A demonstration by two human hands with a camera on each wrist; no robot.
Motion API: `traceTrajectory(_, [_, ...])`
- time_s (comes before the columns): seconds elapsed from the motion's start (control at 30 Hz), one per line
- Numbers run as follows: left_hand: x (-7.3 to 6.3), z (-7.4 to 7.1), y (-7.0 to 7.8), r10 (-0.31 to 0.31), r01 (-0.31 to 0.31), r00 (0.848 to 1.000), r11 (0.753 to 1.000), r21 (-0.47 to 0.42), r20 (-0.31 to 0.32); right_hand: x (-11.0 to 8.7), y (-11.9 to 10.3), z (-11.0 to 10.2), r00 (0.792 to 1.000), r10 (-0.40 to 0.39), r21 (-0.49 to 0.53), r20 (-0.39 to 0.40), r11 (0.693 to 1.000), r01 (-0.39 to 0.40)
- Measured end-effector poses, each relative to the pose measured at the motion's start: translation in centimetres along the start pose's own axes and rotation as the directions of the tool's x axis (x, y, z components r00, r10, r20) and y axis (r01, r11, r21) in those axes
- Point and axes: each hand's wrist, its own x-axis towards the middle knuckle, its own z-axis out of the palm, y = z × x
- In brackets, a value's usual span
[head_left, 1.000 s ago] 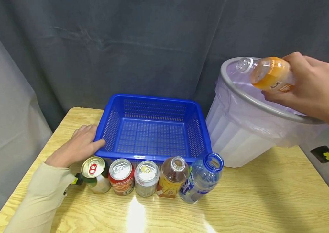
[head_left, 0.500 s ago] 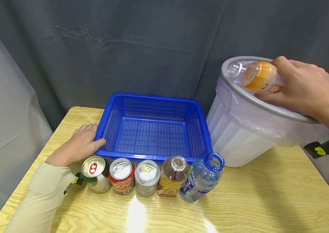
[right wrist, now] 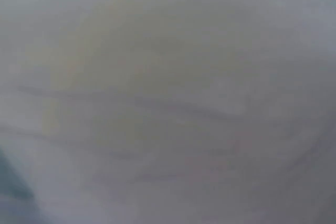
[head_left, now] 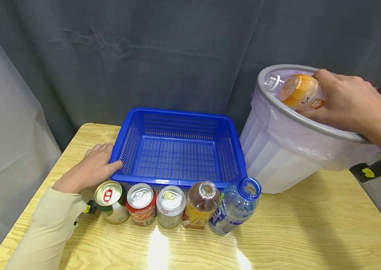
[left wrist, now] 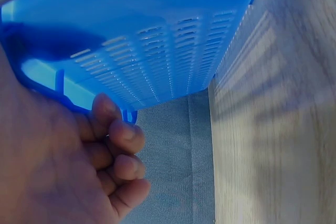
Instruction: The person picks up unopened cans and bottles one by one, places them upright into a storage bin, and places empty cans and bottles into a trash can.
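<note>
At the right, my right hand (head_left: 352,101) grips a clear plastic bottle (head_left: 299,92) with an orange label, uncapped and lying sideways inside the mouth of the trash bin (head_left: 311,122). Fog-like blur from the purple liner fills the right wrist view, so the bottle does not show there. My left hand (head_left: 92,165) holds the left rim of a blue plastic basket (head_left: 177,157), thumb over the inside edge. Seen from the left wrist, the curled fingers (left wrist: 126,135) are at the outer side of the basket (left wrist: 157,35). No objects lie in the basket.
Along the basket's front stand a green-and-gold can (head_left: 109,200), a red can (head_left: 141,204), a silver-white can (head_left: 171,206), a brown-tinted drink bottle (head_left: 198,208) and a blue-rimmed bottle (head_left: 234,208). All are on the wooden table (head_left: 278,232); a dark curtain (head_left: 177,56) hangs behind.
My right hand has moved left and down with the orange-labelled bottle, from above the bin into its mouth, then slowed. The left hand stays at the basket.
</note>
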Motion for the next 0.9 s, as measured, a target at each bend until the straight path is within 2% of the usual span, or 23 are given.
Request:
traceTrajectory(0.27, [-0.17,-0.03,0.02,-0.007,0.007,1.000,1.000,0.000,0.005,0.03,0.06,0.24,0.999,0.039,0.009,0.038,0.999,-0.040])
traceTrajectory(0.53, [-0.21,-0.15,0.12,-0.008,0.008,1.000,1.000,0.004,0.007,0.22,0.41,0.27,0.999,0.026,0.010,0.048,1.000,-0.027])
traceTrajectory(0.67, [-0.26,-0.21,0.13,-0.010,0.010,1.000,1.000,0.003,0.013,0.33,0.50,0.32,0.998,0.012,0.005,0.062,1.000,-0.012])
traceTrajectory(0.9, [-0.34,-0.26,0.15,-0.003,0.003,1.000,1.000,-0.001,0.007,0.63,0.82,0.60,0.995,-0.077,-0.037,0.071,0.996,0.079])
